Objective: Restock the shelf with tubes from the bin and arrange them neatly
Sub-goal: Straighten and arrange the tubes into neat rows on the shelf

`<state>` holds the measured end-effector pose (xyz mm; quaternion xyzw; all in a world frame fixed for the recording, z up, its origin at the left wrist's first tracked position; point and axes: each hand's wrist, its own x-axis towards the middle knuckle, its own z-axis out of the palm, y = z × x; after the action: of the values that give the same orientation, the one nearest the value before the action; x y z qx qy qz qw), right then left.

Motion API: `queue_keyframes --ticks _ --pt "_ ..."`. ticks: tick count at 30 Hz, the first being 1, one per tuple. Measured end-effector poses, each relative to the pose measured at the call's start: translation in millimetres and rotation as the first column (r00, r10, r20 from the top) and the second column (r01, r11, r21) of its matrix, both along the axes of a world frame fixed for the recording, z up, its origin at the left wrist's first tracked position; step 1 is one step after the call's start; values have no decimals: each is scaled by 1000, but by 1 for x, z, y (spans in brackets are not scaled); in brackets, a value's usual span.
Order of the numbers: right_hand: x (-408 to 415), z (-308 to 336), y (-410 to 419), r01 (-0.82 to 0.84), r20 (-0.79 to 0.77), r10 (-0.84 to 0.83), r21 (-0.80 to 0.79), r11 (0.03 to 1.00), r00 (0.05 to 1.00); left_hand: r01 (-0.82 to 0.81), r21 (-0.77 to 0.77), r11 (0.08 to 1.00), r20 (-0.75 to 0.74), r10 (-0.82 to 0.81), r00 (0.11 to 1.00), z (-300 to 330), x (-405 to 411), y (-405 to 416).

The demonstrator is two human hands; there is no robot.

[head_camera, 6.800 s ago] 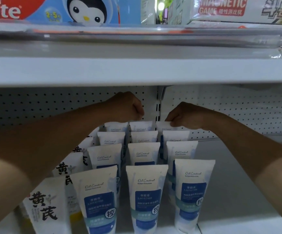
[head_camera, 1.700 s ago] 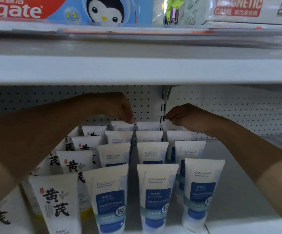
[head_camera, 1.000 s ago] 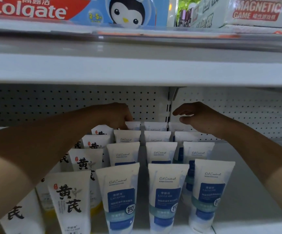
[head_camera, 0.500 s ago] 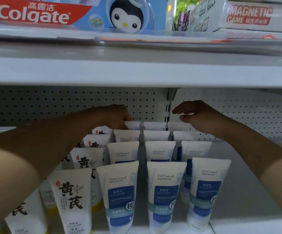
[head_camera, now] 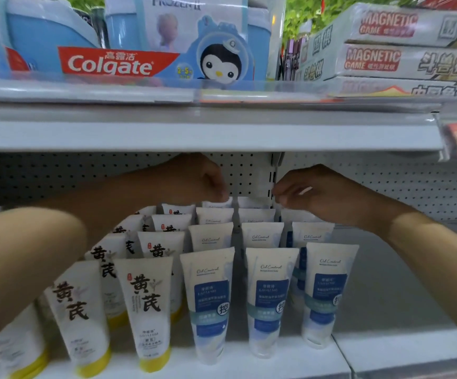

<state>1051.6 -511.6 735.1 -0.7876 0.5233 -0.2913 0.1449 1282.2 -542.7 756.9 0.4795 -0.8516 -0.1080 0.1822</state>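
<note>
Overhead, the upper shelf [head_camera: 208, 135] hangs low above both hands, leaving only a narrow gap at the back of the tubes. To the right of the blue-label tubes [head_camera: 272, 302] the lower shelf [head_camera: 402, 283] is bare metal out to its front lip. These tubes stand upright, caps down, in three columns running back toward the pegboard [head_camera: 385, 181]; four or five show per column, the rearmost partly hidden. Left of them stand yellow-capped tubes [head_camera: 149, 310] in about three columns, some tilted and blurred, so an exact count cannot be given.

Above the rear tubes, the left hand [head_camera: 197, 179] has its fingers curled downward at the top of the back tube in the left blue column. The right hand [head_camera: 312, 192] is curled likewise over the back of the right column. Whether either pinches a tube cannot be told.

Above the upper shelf sit a Colgate box [head_camera: 118, 62] and three stacked magnetic game boxes [head_camera: 391, 56].
</note>
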Motion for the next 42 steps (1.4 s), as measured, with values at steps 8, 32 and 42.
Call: queue_keyframes --ticks 8,32,42 --pt "22 -4 15 0 -232 26 112 994 972 37 107 994 219 -59 974 -22 -2 19" --pt "31 -14 5 -41 -364 85 127 991 927 80 102 992 232 -102 967 -35 -10 14" --pt "-22 15 11 122 -65 -113 158 980 992 55 90 994 247 -76 966 -33 -10 17"
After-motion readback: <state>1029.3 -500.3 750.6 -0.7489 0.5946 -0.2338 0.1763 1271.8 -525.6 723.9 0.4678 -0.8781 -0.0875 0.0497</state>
